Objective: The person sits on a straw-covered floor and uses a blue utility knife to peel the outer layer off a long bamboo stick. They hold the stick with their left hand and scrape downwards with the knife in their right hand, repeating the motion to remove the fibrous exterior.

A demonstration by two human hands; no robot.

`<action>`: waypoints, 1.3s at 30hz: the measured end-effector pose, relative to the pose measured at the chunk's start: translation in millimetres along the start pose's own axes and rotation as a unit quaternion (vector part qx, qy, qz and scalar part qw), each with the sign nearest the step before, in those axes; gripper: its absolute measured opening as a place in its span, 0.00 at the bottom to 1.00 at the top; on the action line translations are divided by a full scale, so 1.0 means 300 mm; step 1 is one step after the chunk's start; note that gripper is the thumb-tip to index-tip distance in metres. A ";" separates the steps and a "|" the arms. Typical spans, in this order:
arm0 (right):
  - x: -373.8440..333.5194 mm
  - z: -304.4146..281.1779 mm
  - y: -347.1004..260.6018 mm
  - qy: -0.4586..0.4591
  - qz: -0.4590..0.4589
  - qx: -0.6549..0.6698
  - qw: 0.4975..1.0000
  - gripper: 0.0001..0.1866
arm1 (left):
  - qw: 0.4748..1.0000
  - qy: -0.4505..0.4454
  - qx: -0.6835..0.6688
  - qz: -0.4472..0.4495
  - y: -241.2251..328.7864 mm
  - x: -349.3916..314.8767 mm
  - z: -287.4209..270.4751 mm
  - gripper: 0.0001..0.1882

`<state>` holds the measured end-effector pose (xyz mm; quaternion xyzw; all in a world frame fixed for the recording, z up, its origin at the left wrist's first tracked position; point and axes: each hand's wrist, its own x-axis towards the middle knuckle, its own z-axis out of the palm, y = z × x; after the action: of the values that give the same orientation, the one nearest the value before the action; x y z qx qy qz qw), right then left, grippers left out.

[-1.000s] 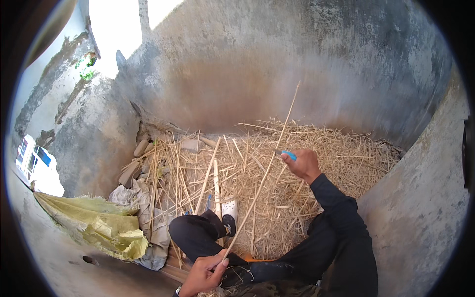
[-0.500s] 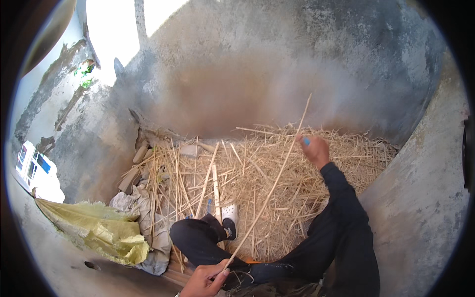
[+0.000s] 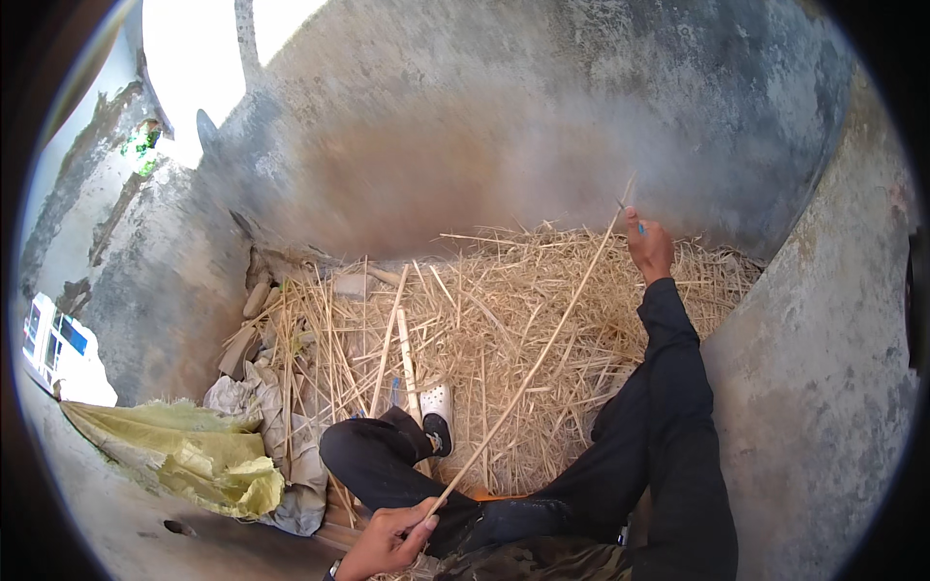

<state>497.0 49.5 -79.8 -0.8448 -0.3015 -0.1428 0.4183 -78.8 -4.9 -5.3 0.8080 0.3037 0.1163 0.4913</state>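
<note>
A long, thin straw-coloured stick (image 3: 534,368) runs slantwise from my lap up toward the far wall. Its near end is pinched between the thumb and fingers of my left hand (image 3: 389,537). My right hand (image 3: 650,246), arm stretched out, is closed around a small blue-handled tool (image 3: 640,229). A short, narrow blade-like tip shows ahead of the fist, right by the stick's far end; whether it touches the stick is too small to tell.
Loose straw and shavings (image 3: 552,281) cover the floor before me. Split strips (image 3: 407,353) and thin sticks lie to the left, near a white shoe (image 3: 436,402). A yellow-green sack (image 3: 184,445) lies at lower left. Concrete walls (image 3: 465,145) close in the space.
My right hand has moved outward along the stick, up and to the right, to near its far tip. The blade-like tip now shows. My left hand still grips the near end.
</note>
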 end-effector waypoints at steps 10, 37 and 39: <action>0.020 0.012 0.162 0.013 -0.007 -0.118 0.993 0.46 | 0.997 -0.063 0.052 0.006 -0.003 -0.051 -0.074 0.10; -0.194 0.062 -0.277 -0.235 0.186 0.586 0.753 0.19 | 0.916 -0.187 -0.345 -0.081 -0.272 0.445 0.195 0.19; -0.193 0.098 -0.278 -0.232 0.195 0.595 0.744 0.17 | 0.940 -0.186 -0.283 -0.039 -0.300 0.486 0.202 0.19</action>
<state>399.3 89.2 -74.4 -0.4717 -0.2420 0.3504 0.7721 31.7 69.5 -129.0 0.6300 0.1926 0.0257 0.7518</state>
